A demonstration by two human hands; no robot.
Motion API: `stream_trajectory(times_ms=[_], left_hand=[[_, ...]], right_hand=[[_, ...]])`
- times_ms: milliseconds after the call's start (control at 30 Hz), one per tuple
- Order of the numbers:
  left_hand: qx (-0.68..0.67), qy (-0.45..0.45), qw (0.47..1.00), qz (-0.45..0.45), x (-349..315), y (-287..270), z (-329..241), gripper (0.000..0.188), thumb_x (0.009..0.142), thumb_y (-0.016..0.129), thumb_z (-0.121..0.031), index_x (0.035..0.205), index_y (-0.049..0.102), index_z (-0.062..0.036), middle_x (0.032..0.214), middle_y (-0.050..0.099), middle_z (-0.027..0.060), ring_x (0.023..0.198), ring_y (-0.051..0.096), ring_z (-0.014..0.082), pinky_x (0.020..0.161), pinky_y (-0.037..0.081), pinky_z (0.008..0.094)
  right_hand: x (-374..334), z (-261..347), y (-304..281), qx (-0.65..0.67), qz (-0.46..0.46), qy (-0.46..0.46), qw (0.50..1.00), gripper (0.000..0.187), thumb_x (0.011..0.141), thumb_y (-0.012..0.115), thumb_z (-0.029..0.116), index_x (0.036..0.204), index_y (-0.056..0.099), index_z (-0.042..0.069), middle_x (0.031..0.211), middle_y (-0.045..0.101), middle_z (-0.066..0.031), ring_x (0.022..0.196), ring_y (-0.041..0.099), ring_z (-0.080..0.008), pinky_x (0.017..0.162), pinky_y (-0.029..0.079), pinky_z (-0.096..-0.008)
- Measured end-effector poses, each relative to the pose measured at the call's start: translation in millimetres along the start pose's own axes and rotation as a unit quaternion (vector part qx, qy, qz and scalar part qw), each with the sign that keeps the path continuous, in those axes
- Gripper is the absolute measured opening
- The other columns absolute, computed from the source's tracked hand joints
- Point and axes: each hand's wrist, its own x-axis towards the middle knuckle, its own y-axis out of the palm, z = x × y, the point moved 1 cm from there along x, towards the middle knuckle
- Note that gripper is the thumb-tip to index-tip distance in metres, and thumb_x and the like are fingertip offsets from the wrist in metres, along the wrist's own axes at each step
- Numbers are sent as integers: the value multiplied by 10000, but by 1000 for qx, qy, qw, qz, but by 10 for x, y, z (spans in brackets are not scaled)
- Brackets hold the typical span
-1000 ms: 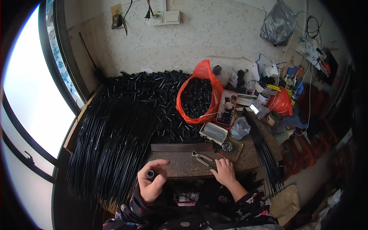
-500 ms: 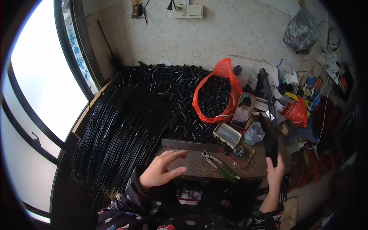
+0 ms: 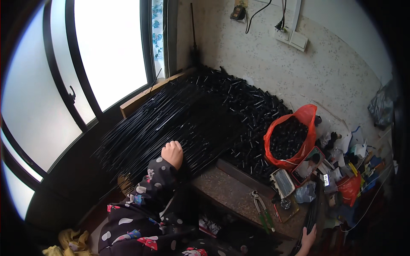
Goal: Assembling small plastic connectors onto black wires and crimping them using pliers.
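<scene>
The left hand (image 3: 172, 154), left of centre, has its fingers curled in at the spread of black rods (image 3: 149, 121); whether it grips any is hidden. The right hand (image 3: 308, 237), at the lower right, touches a bundle of dark rods (image 3: 312, 210), its grip unclear. Between them, green-handled pliers (image 3: 263, 212) lie on the bench (image 3: 228, 187). Farther right, a red bag (image 3: 311, 114) holds black pieces, a phone (image 3: 306, 165) just beside it.
</scene>
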Motion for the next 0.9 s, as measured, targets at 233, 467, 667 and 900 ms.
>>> stream_trajectory(times_ms=[233,467,667,900], left_hand=[[-43,-47,998,-24,103,62,-154,73,759,518,-147,708,531,-97,753,568,55,705,581,204,534,447,307],[-86,25,993,-76,199,-284,-23,42,692,557,-123,696,583,-89,800,512,45,820,483,219,692,369,340],[-147,-14,989,-6,243,-220,1,368,652,720,-238,913,532,-58,898,531,92,891,512,265,712,419,372],[-234,-19,968,88,342,109,101,381,665,711,-189,929,472,-54,864,570,140,834,562,333,669,472,438]], right_hand=[[-242,355,-162,-54,-93,-40,993,633,747,660,269,1267,402,18,1332,352,-215,1220,319,-394,1021,266,-454],[-723,1828,-350,104,-72,-227,966,388,707,676,113,1050,547,-16,1296,397,-194,1202,357,-366,992,304,-422],[-1020,2478,193,133,39,-407,903,344,706,706,225,981,619,38,1201,492,-148,1172,402,-339,944,355,-430],[-878,2522,447,132,71,-417,897,305,745,662,201,1029,621,97,1196,522,-54,1172,415,-302,941,369,-420]])
